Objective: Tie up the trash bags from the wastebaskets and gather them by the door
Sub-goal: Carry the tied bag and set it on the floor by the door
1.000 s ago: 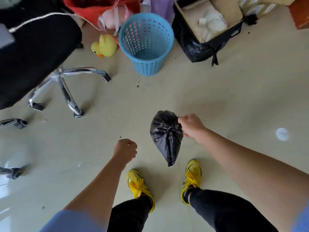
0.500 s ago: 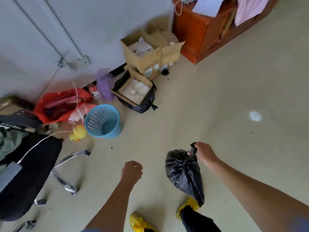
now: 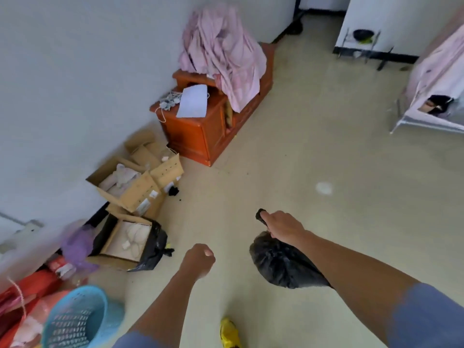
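My right hand (image 3: pixel 282 226) grips the knotted neck of a small, full black trash bag (image 3: pixel 278 263), which hangs below my wrist above the floor. The knot's end sticks out past my fingers. My left hand (image 3: pixel 198 259) is curled into a loose fist and holds nothing, level with the bag and to its left. An empty blue wastebasket (image 3: pixel 75 317) stands at the lower left. A second black bag (image 3: pixel 153 249) lies by the wall with an open cardboard box (image 3: pixel 125 241) in it.
Open cardboard boxes (image 3: pixel 130 182) and an orange wooden cabinet (image 3: pixel 200 131) draped with pink cloth (image 3: pixel 223 54) line the left wall. A pink-covered rack (image 3: pixel 437 84) stands at the right. Red bags (image 3: pixel 27 290) sit beside the wastebasket. Pale floor (image 3: pixel 313 136) stretches ahead toward a far opening.
The view has swung up and to the right, from the floor at my feet to the room ahead. The wastebasket slid to the lower left. My right hand keeps its hold on the bag.
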`<state>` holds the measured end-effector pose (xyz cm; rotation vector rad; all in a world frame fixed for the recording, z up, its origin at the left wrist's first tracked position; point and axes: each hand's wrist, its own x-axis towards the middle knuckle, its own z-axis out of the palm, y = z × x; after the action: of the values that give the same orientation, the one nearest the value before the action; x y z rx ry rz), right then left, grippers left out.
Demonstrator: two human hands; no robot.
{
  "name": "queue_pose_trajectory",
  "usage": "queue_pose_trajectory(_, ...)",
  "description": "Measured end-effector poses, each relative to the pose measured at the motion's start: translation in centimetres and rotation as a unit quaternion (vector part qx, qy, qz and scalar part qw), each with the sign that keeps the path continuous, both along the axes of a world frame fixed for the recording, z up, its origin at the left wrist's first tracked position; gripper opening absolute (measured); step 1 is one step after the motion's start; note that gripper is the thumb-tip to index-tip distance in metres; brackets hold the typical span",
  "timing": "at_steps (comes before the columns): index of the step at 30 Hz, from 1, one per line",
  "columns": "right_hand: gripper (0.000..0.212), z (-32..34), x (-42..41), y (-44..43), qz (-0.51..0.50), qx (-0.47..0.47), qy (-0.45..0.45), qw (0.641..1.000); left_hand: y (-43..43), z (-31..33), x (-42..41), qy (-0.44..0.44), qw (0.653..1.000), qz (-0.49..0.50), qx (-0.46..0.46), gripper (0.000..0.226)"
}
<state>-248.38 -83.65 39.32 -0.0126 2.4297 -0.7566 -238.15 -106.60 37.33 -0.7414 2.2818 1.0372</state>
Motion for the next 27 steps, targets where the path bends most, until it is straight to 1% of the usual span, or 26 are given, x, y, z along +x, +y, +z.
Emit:
queue_pose_trajectory(1,0.035,0.5,-2.2,0.7,0.006,0.016,0.013,1.000,0.3,0.6,-2.8,0.007,1.000,-0.015,-0.012,0.019)
queue_pose_trajectory(4,0.048,1.6,-8.9,3.1,-0.027,0.027,0.027,0.999,1.2,1.4,-11.5,0.020,0.997,-0.058,-0.045,0.022)
queue_pose_trajectory(6,0.047,1.9,-13.8,5.1,-0.026,0.047,0.051,0.997,1.9,1.5,-17.5,0.025,0.994,-0.090,-0.060,0.022)
queue_pose_trajectory(7,0.051,2.0,-16.4,6.1,-0.034,0.062,0.062,0.996,2.3,1.6,-20.7,0.027,0.992,-0.108,-0.066,0.022)
queue_pose_trajectory(9,0.058,2.4,-21.5,8.2,-0.049,0.105,0.079,0.990,3.4,2.2,-27.0,0.030,0.984,-0.151,-0.085,0.025)
queue_pose_trajectory(11,0.060,3.2,-26.3,10.1,-0.044,0.166,0.087,0.981,4.8,3.2,-33.0,0.037,0.975,-0.193,-0.106,0.029)
queue_pose_trajectory(14,0.061,4.9,-33.2,12.9,-0.033,0.251,0.078,0.964,7.1,5.1,-42.0,0.056,0.960,-0.242,-0.127,0.031)
queue_pose_trajectory(17,0.057,5.8,-39.3,16.0,-0.032,0.306,0.030,0.951,10.1,6.7,-50.3,0.064,0.951,-0.273,-0.134,0.029)
queue_pose_trajectory(20,0.061,5.5,-45.9,19.1,-0.044,0.297,-0.030,0.953,13.3,7.0,-58.2,0.070,0.943,-0.298,-0.128,0.028)
queue_pose_trajectory(23,0.064,4.0,-53.4,22.5,-0.058,0.234,-0.091,0.966,16.8,6.3,-66.2,0.067,0.943,-0.304,-0.116,0.025)
queue_pose_trajectory(27,0.046,2.1,-64.3,27.0,-0.084,0.134,-0.114,0.981,21.6,5.1,-76.6,0.046,0.957,-0.272,-0.088,0.021)
